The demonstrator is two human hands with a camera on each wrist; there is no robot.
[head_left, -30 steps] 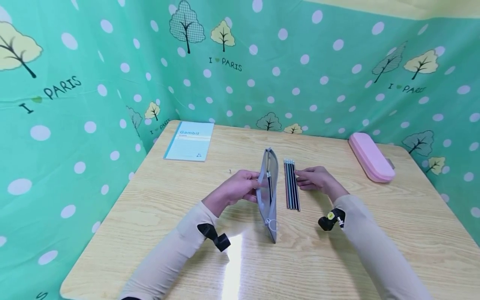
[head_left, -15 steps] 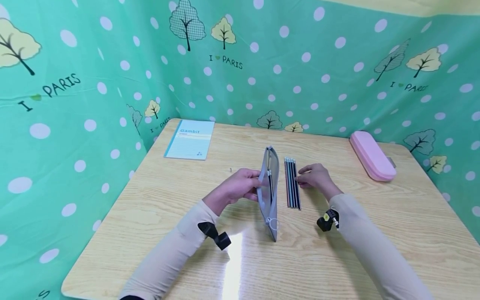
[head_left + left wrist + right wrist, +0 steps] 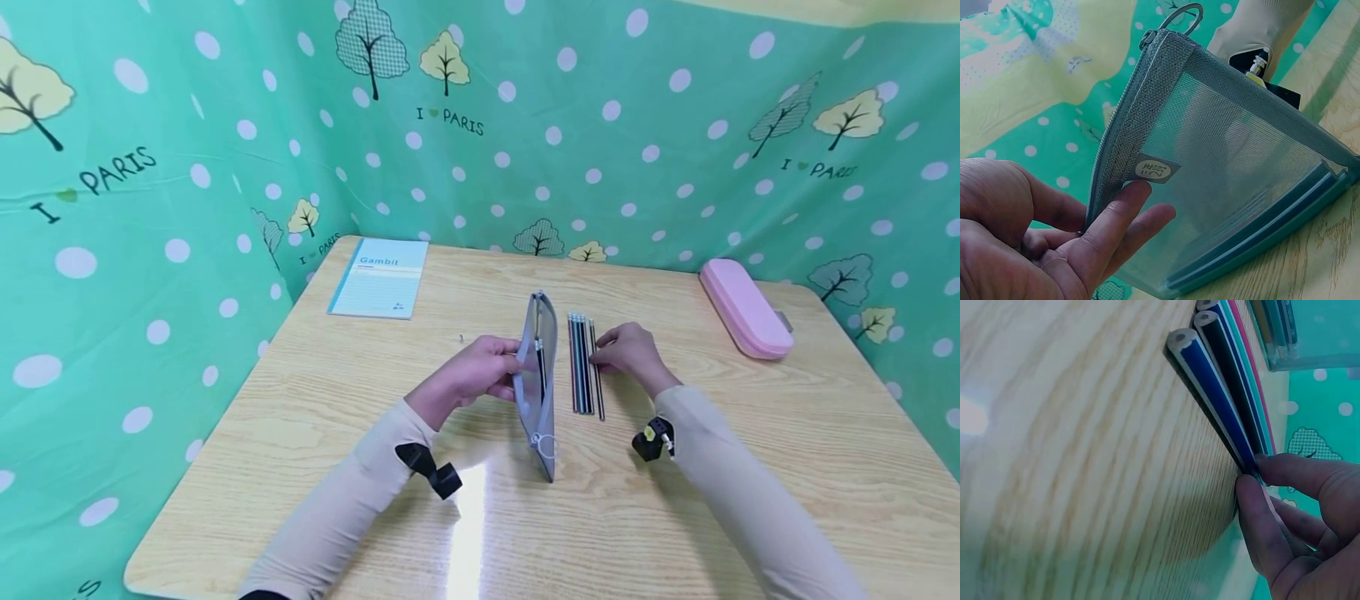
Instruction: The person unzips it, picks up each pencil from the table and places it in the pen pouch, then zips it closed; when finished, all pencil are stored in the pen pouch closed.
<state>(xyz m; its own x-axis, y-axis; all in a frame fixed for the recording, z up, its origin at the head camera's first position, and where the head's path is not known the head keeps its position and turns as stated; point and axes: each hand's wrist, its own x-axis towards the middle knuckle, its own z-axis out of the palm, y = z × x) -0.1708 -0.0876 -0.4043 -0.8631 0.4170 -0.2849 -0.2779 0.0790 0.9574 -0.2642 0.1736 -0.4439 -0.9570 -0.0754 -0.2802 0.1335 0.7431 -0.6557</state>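
My left hand [image 3: 483, 368] holds a grey mesh zipper pouch [image 3: 1222, 144] up on its edge, its mouth parted along the zip. Several pencils [image 3: 541, 373] are inside the pouch, lying along its bottom in the left wrist view. To the right, a row of several pencils [image 3: 579, 367] lies side by side on the table. My right hand [image 3: 630, 352] pinches the rightmost striped pencil [image 3: 1207, 381] between thumb and finger, a small gap away from the row. Its flat unsharpened end points at the right wrist camera.
A light blue notebook [image 3: 379, 279] lies at the back left of the wooden table [image 3: 675, 517]. At the back right sits a pink pencil case [image 3: 746, 308]. A green dotted curtain [image 3: 465, 183] hangs behind the table and along its left side.
The right hand's fingers have closed on the rightmost pencil and drawn it slightly right, apart from the row. The left hand and pouch stay almost still.
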